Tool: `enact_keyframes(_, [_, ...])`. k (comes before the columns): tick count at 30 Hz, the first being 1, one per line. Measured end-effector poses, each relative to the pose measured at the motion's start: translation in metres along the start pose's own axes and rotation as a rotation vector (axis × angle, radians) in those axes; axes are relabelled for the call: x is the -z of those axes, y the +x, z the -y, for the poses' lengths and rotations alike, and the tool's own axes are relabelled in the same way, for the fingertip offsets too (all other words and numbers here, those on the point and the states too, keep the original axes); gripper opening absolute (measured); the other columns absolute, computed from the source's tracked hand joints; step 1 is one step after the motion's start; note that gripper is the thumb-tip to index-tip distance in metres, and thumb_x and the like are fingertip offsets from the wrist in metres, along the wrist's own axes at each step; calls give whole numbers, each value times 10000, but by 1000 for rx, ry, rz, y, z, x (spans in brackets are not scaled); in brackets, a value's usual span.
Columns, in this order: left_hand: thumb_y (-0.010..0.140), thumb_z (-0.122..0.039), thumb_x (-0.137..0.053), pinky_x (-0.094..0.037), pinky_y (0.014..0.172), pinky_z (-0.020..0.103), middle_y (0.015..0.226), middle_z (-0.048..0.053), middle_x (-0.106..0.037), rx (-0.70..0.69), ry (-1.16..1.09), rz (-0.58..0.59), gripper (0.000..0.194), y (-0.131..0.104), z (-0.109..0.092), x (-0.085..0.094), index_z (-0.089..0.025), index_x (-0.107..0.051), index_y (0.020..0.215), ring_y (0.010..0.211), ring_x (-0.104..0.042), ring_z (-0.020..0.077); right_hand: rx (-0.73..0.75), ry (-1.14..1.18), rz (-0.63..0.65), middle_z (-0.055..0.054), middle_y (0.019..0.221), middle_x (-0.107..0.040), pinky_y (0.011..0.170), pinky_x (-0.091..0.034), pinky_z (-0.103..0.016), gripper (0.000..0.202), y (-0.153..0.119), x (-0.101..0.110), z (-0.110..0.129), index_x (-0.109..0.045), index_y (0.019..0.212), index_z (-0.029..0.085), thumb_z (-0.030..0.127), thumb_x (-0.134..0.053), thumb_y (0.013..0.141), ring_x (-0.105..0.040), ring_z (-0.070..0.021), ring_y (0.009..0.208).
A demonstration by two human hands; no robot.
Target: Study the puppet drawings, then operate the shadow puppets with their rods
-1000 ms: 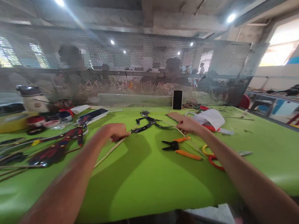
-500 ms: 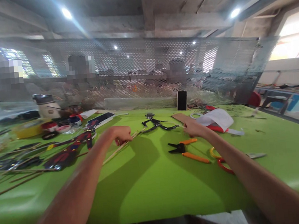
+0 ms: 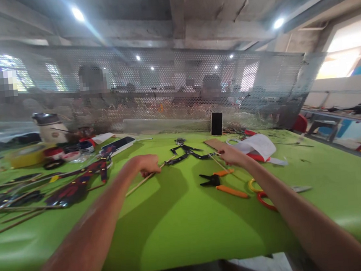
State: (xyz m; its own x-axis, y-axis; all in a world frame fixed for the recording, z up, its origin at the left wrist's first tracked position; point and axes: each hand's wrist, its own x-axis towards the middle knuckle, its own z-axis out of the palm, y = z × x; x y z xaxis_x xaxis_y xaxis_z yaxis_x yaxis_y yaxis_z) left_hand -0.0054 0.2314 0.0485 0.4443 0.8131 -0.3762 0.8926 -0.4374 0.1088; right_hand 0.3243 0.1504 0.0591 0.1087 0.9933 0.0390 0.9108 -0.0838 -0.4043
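Observation:
A small black jointed figure (image 3: 188,152) lies flat on the green table, its limbs spread, between my two hands. At its left, my left hand (image 3: 149,164) is closed around a thin wooden stick (image 3: 139,184), whose tip reaches toward the figure's left limb. Across from it, my right hand (image 3: 229,154) pinches at the end of the figure's right limb. Another thin stick (image 3: 220,164) shows beside those fingers, slanting down toward the pliers. Exactly how the stick ends meet the limbs is too small to tell.
Orange-handled pliers (image 3: 216,180) and scissors (image 3: 261,196) lie near my right forearm. White paper (image 3: 259,145) and an upright phone (image 3: 216,124) are farther back. At left sit a larger dark jointed figure (image 3: 74,189), several sticks and a tape roll (image 3: 27,156). A perforated screen (image 3: 164,94) stands behind.
The view has shifted slightly. A slanting stick now shows by my right hand, which was not visible there before. My left hand keeps its grip on its stick.

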Motion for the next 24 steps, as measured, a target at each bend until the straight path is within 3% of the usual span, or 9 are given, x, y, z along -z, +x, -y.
enact_keyframes(2, [779,-272,-536,-506,594,280,543,52,-588,-5,26,-16,304,0,-3,0,-170,-499,495,506,-570,152,-55,43,28,-39,603,-589,499,-400,-254,188,1,-2,-2,-673,931,117,144,-501,858,-526,-149,502])
enact_keyframes(5, [778,-268,-531,-511,620,287,565,60,-615,-8,51,-50,274,0,-5,1,-173,-510,521,532,-587,165,-67,57,54,-60,649,-615,505,-434,-266,247,3,-7,-1,-648,872,130,300,-483,940,-557,-156,511])
enact_keyframes(7, [789,-283,-524,-507,617,280,576,62,-626,-7,43,-60,270,1,-7,1,-175,-518,541,541,-594,169,-50,-37,19,-107,762,-668,596,-483,-300,342,4,-12,3,-648,902,128,439,-510,938,-630,-201,634])
enact_keyframes(10, [816,-293,-498,-492,597,267,572,63,-621,-15,21,-56,305,0,-10,1,-173,-512,536,535,-591,166,-48,-208,-69,-218,1111,-665,797,-501,-383,572,3,-20,11,-603,1143,96,591,-574,859,-655,-326,990])
enact_keyframes(12, [818,-269,-489,-486,598,265,570,62,-617,-33,21,-57,308,-2,-12,1,-170,-509,527,536,-588,164,-74,-261,-93,-263,1286,-577,878,-480,-420,701,1,-25,15,-512,1290,78,600,-589,828,-594,-379,1146])
enact_keyframes(14, [805,-249,-497,-481,600,261,568,59,-616,-43,37,-58,292,-3,-14,1,-168,-512,525,542,-587,163,-79,-277,-107,-262,1353,-520,902,-471,-419,694,-1,-26,16,-457,1348,89,521,-596,824,-582,-376,1173])
enact_keyframes(17, [789,-257,-525,-460,572,253,602,69,-634,-26,77,-68,257,-4,-18,1,-165,-534,549,551,-590,162,-32,-288,-112,-227,1326,-528,893,-474,-406,558,-3,-26,16,-509,1294,126,432,-580,833,-614,-337,1113])
enact_keyframes(21, [788,-289,-535,-454,578,272,758,131,-705,10,183,-120,213,-4,-22,1,-151,-620,650,637,-637,201,20,-352,-42,-224,1196,-606,901,-472,-430,433,-1,-27,16,-667,981,133,530,-561,848,-592,-362,1130])
enact_keyframes(24, [783,-304,-556,-469,630,283,885,168,-727,9,244,-191,207,-5,-23,1,-142,-679,744,764,-669,241,31,-347,-33,-190,982,-678,828,-488,-377,278,2,-27,14,-682,810,140,411,-618,814,-632,-332,1027])
